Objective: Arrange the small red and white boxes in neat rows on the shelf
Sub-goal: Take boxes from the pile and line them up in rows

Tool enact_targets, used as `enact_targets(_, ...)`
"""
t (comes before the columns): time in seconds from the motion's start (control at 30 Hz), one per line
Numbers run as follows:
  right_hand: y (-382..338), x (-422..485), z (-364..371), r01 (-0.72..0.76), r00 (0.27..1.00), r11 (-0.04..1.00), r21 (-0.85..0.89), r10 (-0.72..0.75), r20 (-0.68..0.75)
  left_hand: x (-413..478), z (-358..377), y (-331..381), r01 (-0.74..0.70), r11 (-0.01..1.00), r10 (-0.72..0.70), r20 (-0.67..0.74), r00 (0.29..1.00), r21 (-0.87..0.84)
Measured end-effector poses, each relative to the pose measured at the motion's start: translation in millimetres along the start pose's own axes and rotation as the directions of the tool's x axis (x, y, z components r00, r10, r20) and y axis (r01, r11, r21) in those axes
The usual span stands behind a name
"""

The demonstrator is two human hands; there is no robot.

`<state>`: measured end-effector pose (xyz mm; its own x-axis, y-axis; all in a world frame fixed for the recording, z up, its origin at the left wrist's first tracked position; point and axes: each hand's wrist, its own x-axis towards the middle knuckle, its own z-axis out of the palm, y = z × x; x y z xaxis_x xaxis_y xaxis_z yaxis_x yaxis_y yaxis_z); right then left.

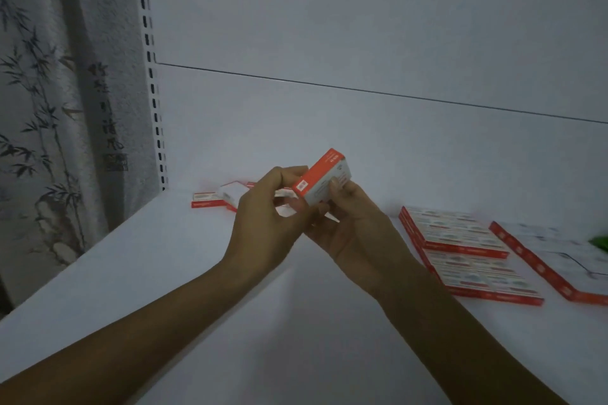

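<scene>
One box [324, 179] aloft over shelf [164, 256], rows [460, 240] rightward

Place is looking like a shop: a white display shelf [164, 256] with plain back panel [329, 10] and slotted upright strip [149, 76] is carrying flat rows of identical red-and-white boxes [460, 240], and a bamboo-print curtain [49, 108] is hanging just beside it at left.
</scene>
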<state>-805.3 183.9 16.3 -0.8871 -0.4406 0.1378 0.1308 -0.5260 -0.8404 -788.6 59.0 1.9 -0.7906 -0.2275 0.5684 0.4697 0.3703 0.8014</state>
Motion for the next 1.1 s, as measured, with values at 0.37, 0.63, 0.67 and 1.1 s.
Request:
enact_targets(0.37, -138.7, -118.8, -177.7, 0.154, 0.954, 0.986, -0.065, -0.165, -0.249, -61.8, 229.7, 72.0, -0.347, 0.927, 0.293, 0.307, 0.905, 0.139)
enact_targets(0.63, -193.1, -178.4, -289.6, 0.024, 0.920, 0.607, -0.794, -0.324, -0.219, -85.5, 316.7, 105.8, -0.303, 0.944, 0.225, 0.418, 0.880, 0.128)
enact_targets(0.67, -195.0, -180.1, -297.2, 0.017, 0.939, 0.524, -0.852, -0.301, -0.166, -84.6, 321.5, 101.8, -0.327, 0.935, 0.242, 0.432, 0.869, 0.135)
enact_targets(1.1, -163.8, -179.5, -339.1, -0.068, 0.860, 0.257, -0.964, -0.475, -0.187, -99.0, 339.0, 73.4, -0.404, 0.843, 0.152, 0.564, 0.812, 0.356)
